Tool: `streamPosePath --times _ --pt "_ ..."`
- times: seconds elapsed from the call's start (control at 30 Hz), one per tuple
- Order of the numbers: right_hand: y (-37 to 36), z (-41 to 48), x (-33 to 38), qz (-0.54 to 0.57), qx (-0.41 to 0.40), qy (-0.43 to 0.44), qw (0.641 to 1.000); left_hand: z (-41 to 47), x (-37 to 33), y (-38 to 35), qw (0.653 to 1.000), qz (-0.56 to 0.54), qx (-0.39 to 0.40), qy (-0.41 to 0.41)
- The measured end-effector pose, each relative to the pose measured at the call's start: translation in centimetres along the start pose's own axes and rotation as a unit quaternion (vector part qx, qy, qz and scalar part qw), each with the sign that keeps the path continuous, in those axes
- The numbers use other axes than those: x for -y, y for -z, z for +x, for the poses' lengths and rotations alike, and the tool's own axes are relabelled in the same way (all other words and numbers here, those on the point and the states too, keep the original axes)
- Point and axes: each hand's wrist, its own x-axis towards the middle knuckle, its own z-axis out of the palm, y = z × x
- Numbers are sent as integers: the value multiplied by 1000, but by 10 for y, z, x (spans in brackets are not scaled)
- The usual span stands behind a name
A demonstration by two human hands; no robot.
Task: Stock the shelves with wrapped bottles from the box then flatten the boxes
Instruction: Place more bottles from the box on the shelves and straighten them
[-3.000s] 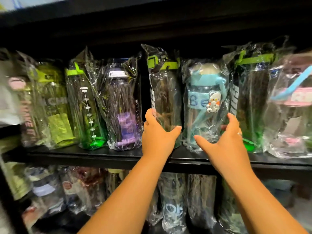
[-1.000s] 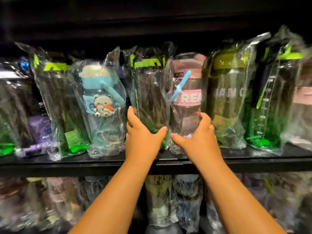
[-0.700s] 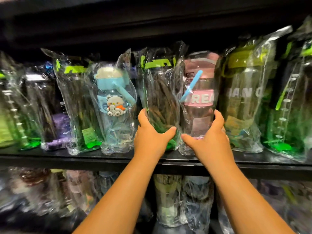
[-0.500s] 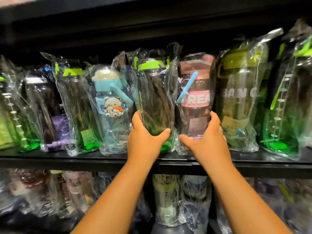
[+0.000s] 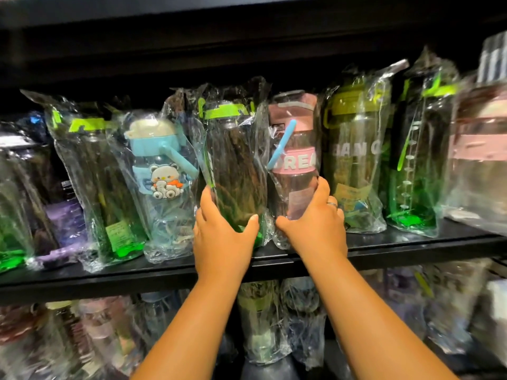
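We are holding two wrapped bottles on the middle shelf point(image 5: 411, 246). Our left hand point(image 5: 223, 237) is gripping the dark bottle with the green lid point(image 5: 236, 171) near its base, and our right hand point(image 5: 315, 229) is closing around the pink bottle point(image 5: 295, 160) with the blue straw, just beside it. Both bottles are standing upright near the front edge, in clear plastic bags. We judge that we are doing the stocking step, setting these two into the row. The next move is probably asking us to push them back and straighten them without tipping the neighbours: the blue bear bottle point(image 5: 162, 171) on the left and the olive bottle point(image 5: 356, 160) on the right. The shelf below is also carrying wrapped bottles. The box is not in view.
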Motion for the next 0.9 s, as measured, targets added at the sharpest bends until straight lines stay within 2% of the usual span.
streamPosePath --times 0.13,0.33,0.43,0.53,0.63,0.7,0.73,0.83,0.9 --pt "3 -7 -2 -8 -19 -10 1000 0 -1 -1 1000 1 3 -4" --pt "3 -20 -4 -14 -27 20 999 -1 -2 -1 1000 -16 -13 -22" --pt "10 -29 -14 33 -27 44 998 -6 -1 2 996 -60 -47 -35" --pt "27 -41 -38 73 -47 68 994 -16 0 1 984 -105 -105 -93" --pt "55 -42 -67 106 -107 79 985 -37 -12 -11 962 -112 -143 -203" --pt "75 -32 -86 107 -150 73 980 -54 -36 -25 953 -143 -98 -250" --pt "84 -24 -95 97 -166 69 979 -61 -50 -33 954 -163 -54 -247" --pt "109 6 -118 58 -180 45 981 -71 -93 -63 969 -169 79 -164" --pt "119 26 -128 54 -152 24 987 -70 -114 -85 975 -160 118 -103"
